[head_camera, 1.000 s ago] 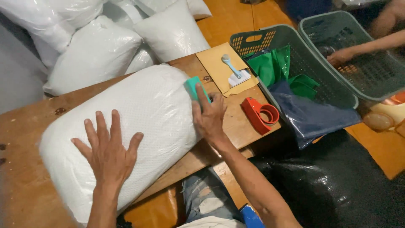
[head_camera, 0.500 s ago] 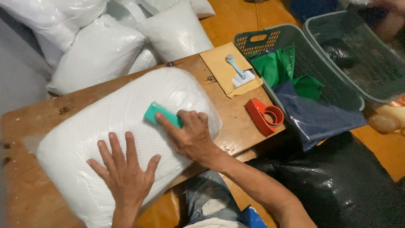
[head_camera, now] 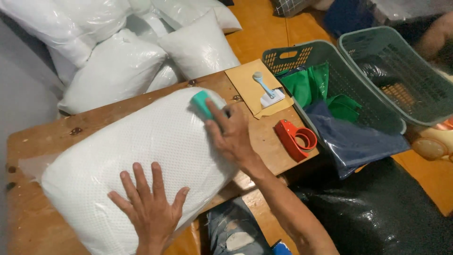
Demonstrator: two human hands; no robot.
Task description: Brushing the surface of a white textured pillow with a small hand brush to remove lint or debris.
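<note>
Right hand (head_camera: 231, 134) curled around teal roller (head_camera: 202, 103) on white pillow (head_camera: 141, 160), left hand (head_camera: 148, 208) flat, fingers spread, pressing pillow

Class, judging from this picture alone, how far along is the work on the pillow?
Done: bagged pillows piled behind the table. In hand: the right hand runs a teal roller over the white pillow; the left hand presses it flat. Left: this pillow lies unbagged.
</note>
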